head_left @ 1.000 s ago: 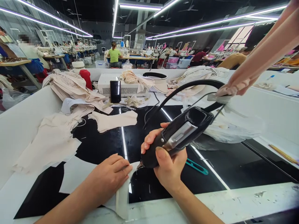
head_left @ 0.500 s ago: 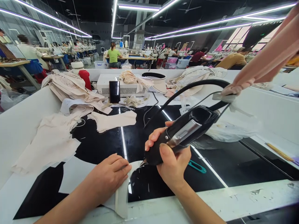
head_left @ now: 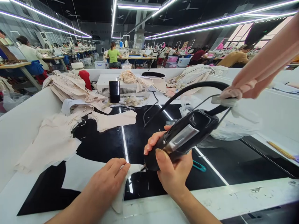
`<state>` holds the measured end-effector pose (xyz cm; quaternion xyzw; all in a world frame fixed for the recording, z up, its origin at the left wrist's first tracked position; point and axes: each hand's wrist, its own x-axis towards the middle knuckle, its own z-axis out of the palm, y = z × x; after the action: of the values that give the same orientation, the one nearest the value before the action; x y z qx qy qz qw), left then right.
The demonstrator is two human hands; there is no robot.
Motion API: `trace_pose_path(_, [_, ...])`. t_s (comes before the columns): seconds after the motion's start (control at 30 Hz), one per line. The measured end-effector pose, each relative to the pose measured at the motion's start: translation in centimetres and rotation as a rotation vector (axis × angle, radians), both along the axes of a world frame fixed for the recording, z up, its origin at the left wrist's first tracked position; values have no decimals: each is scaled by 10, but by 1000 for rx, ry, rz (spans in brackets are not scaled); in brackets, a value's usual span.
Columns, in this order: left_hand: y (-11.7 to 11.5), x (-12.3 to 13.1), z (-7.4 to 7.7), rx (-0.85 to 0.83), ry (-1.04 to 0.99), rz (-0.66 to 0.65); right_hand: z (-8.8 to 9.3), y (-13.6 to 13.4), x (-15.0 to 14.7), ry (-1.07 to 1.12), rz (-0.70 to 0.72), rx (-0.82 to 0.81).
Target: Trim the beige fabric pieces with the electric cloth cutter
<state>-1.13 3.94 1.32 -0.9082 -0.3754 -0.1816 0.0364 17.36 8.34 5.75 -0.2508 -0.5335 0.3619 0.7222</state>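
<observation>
My right hand (head_left: 174,174) is wrapped round a black electric hand trimmer (head_left: 184,137) with a silver metal lever, my thumb lying beside the lever. Its small metal tip touches the edge of a pale cream fabric piece (head_left: 135,168). My left hand (head_left: 111,177) holds that fabric against the black tabletop, fingers close together, a short way left of the tip. Part of the fabric lies hidden under my left hand and forearm. A black cable (head_left: 198,83) arches from the trimmer's rear, where a pink cloth strap (head_left: 259,71) is tied.
Cream fabric pieces (head_left: 46,140) are heaped at the left, and another piece (head_left: 114,120) lies ahead. A phone (head_left: 114,92) leans on a white vented box (head_left: 104,84). Teal thread snips (head_left: 199,166) lie right of my hand, a clear plastic bag (head_left: 230,129) beyond. People sit at sewing tables behind.
The trimmer and my right hand have shifted slightly down and left. My left hand has turned a little, and the fabric below it has swung left, its near end moving back from the table edge.
</observation>
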Motion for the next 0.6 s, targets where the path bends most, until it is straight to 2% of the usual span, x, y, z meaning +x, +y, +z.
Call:
trace_pose_path(0.2, [-4, -1, -2, -112, -82, 28, 2, -9, -4, 6, -22, 11])
trace_pose_path(0.6, [0, -11, -3, -131, -60, -4, 5, -22, -9, 3, -35, -18])
